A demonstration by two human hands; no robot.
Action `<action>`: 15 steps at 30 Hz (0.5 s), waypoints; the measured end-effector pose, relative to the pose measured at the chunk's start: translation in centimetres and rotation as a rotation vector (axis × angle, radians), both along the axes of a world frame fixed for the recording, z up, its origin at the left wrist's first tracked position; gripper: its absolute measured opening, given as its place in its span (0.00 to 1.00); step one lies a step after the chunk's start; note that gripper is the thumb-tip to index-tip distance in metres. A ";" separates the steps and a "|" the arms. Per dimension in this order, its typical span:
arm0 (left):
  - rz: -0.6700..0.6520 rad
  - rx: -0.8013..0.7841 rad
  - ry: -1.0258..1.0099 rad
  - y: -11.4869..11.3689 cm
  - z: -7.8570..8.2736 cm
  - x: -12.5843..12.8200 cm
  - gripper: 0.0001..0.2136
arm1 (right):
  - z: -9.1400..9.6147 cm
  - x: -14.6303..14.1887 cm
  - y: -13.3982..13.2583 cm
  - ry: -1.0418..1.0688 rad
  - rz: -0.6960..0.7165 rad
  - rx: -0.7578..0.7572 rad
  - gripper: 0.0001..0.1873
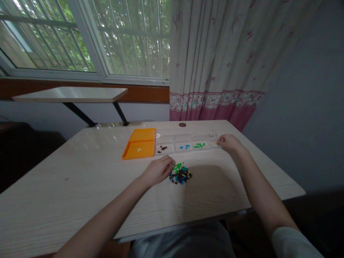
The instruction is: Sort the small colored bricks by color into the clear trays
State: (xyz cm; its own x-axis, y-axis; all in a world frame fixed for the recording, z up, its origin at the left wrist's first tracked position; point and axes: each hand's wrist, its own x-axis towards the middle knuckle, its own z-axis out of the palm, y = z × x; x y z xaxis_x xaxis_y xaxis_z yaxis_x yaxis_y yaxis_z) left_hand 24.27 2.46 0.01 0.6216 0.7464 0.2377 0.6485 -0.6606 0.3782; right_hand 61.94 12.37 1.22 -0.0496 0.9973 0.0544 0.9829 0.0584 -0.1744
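A heap of small plastic pieces [180, 175] in green, blue, dark brown and pale yellow lies on the table. My left hand [159, 170] rests at the heap's left edge, fingers curled and bent in against it; whether a piece is between them is hidden. Behind the heap stretches a clear compartment tray [184, 151]. Its front compartments hold dark brown pieces [163, 148], blue pieces [185, 147] and green pieces [199, 145]. Over the right end compartment, beside a little yellow piece [214, 144], my right hand [228, 142] has its fingertips pinched together; anything in them is too small to see.
An open orange case [142, 134] with a few white pieces [139, 149] inside adjoins the tray's left end. A raised shelf [75, 94] on black legs stands at the back left. A round cable hole [182, 124] lies near the table's [88, 186] back edge.
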 end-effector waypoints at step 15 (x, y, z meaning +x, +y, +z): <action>0.026 0.026 -0.006 0.0 0.2 -0.1 0.09 | 1.7 -4.8 -1.8 0.059 0.153 0.235 0.13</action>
State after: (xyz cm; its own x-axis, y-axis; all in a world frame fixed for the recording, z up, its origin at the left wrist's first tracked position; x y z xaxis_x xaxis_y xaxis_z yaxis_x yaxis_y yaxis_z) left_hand 24.19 2.42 0.17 0.6007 0.7557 0.2610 0.6634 -0.6534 0.3648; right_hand 57.10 10.54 2.97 -0.1884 0.9380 0.2909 0.9482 0.2509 -0.1950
